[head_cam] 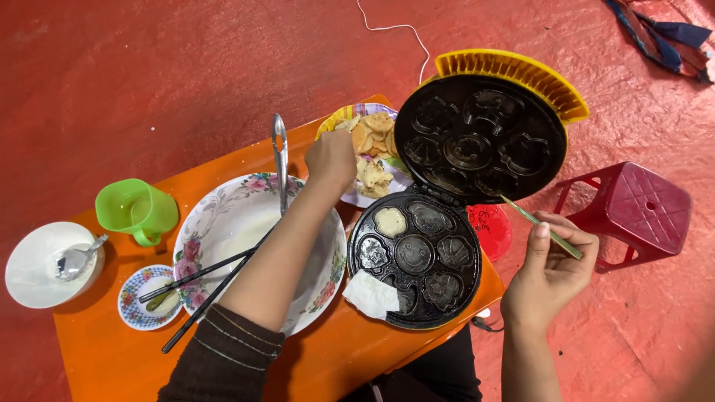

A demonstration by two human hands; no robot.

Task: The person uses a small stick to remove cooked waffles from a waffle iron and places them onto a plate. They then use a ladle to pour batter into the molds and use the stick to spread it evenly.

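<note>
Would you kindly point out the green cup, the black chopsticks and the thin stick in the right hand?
green cup (136,210), head view, on its side wall.
black chopsticks (201,289), head view, midway along the pair.
thin stick (530,218), head view, on the bare shaft above the right hand (550,277).

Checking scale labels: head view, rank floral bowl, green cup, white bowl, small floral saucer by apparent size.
1. floral bowl, clearly largest, partly covered by the left arm.
2. white bowl.
3. green cup, close to the white bowl and smaller mainly in width; unsure.
4. small floral saucer, smallest.
</note>
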